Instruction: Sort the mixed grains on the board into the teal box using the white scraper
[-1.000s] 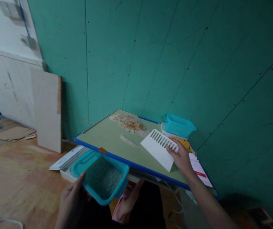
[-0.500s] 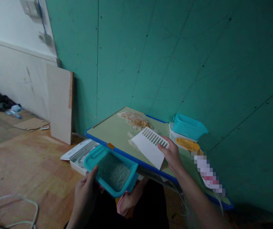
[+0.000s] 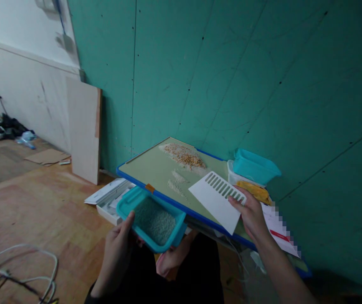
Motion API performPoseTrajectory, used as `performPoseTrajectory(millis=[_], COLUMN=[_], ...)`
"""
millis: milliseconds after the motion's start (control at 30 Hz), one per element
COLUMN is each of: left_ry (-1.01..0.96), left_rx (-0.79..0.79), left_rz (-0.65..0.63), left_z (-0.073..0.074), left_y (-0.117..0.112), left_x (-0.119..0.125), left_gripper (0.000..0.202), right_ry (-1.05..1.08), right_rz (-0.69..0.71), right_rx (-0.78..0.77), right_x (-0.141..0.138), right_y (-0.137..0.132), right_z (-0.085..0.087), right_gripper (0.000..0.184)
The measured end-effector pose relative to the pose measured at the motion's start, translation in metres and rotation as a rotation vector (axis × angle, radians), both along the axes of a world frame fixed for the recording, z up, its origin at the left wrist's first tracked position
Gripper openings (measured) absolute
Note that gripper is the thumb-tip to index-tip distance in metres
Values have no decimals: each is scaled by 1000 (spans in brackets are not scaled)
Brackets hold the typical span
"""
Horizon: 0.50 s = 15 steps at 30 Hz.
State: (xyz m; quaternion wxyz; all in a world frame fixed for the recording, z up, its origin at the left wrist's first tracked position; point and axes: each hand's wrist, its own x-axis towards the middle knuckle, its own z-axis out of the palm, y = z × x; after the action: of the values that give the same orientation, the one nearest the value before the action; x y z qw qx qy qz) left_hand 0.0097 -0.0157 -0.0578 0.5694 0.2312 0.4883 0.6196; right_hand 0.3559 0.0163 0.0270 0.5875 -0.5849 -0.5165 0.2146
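My left hand grips the near rim of a turquoise plastic tub, thumb on top, below the table's front edge. Pale grains fill much of the tub's bottom. In my right hand is a white slotted scraper, held by its slotted end over the tabletop. Just left of the scraper, thin streaks of pale grain lie on the board. Farther back is a heap of mixed pale grains and yellow kernels.
The blue-edged table stands against a green wall. At its right are another turquoise tub, a yellow cloth-like item and a white printed sheet. An open white box and cables lie on the floor.
My right hand has moved the scraper rightward and slightly down, away from the grain streaks, which show more fully. My left hand still holds the tub at the table's edge.
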Motion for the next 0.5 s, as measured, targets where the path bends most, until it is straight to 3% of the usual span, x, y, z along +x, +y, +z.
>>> performPoseTrajectory(millis=[233,500], left_ry=[80,156], left_rx=[9,5], left_rz=[56,-9], left_z=[12,0], left_y=[-2,-1], left_x=[5,-2], left_gripper=[54,46], right_ry=[147,246], right_rz=[88,251], right_rx=[-72,-101], right_x=[-40,-76], right_y=[13,13], right_z=[-7,-1], right_gripper=[57,55])
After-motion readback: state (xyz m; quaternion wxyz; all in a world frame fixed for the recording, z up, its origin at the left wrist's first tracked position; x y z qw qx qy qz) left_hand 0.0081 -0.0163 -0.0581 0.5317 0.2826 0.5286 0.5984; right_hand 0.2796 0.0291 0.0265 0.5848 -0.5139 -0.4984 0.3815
